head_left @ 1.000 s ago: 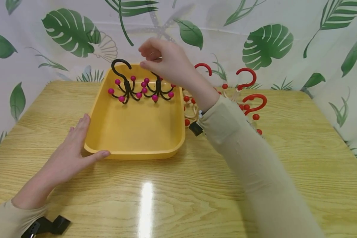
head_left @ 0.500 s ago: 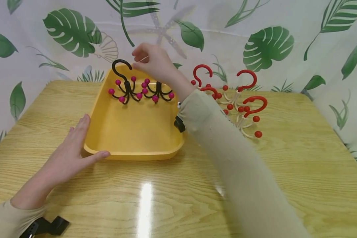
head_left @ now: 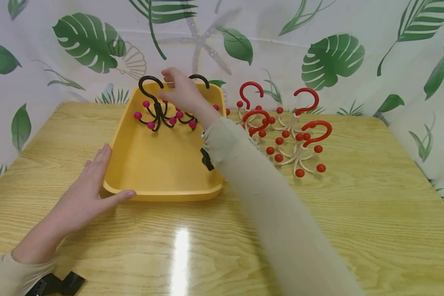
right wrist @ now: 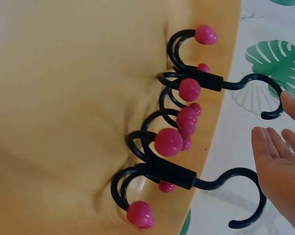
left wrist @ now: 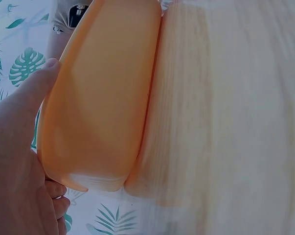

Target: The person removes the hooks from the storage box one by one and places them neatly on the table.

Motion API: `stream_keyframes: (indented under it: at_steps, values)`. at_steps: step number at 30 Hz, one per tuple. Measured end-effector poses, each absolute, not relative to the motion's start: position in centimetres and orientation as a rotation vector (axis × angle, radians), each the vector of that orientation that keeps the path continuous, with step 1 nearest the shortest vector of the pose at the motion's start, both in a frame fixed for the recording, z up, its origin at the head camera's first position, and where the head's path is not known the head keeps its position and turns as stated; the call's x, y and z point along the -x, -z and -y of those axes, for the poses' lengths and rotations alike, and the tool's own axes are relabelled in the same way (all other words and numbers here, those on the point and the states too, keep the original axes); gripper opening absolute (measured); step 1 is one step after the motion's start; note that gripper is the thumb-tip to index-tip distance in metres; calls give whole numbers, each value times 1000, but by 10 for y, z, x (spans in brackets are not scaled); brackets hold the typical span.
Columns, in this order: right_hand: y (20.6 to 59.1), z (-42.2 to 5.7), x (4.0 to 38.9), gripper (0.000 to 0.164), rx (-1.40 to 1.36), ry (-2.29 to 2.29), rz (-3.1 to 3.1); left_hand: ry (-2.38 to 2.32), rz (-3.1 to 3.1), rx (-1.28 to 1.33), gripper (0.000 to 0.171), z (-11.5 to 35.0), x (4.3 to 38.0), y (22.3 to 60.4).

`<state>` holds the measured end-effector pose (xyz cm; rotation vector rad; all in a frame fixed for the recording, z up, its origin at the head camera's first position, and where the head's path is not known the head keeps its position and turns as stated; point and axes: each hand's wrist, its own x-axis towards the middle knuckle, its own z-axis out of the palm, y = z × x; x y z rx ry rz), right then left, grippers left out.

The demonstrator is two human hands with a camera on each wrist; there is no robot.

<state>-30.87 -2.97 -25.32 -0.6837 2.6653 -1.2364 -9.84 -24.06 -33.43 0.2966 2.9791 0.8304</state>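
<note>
A yellow plastic tray (head_left: 155, 164) stands on the table. My left hand (head_left: 79, 197) lies at its near left corner, fingers straight along the outer wall and thumb against the near rim. Two black multi-arm hook hangers with pink ball tips stand at the tray's far end: the left hanger (head_left: 158, 109) shows well, while my right hand (head_left: 183, 92) partly covers the right hanger (head_left: 200, 77). In the right wrist view, my thumb (right wrist: 293, 106) is close to the left hanger's hook (right wrist: 260, 78), fingers apart from it; whether the thumb touches cannot be told.
Several cream hangers with red hooks and red balls, one of them a front hanger (head_left: 299, 154), stand on the wooden table (head_left: 355, 205) right of the tray. A leaf-patterned cloth (head_left: 274, 24) hangs behind. My right sleeve (head_left: 266, 189) crosses the tray's right side.
My right hand has moved left and down, from above the right black hanger toward the left one's hook. More of the red-hooked hangers now shows. The left hand stays in place.
</note>
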Motion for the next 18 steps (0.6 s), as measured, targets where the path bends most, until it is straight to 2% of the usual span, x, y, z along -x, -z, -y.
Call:
stream_keyframes:
  at_steps: [10,18]
  values:
    - [267,38,310,58,661,1261,-2619,-828,-2985,-306,110,240,98,335]
    - [269,45,306,24,703,1230,-2692,-833,-2988,-313,110,241,98,335]
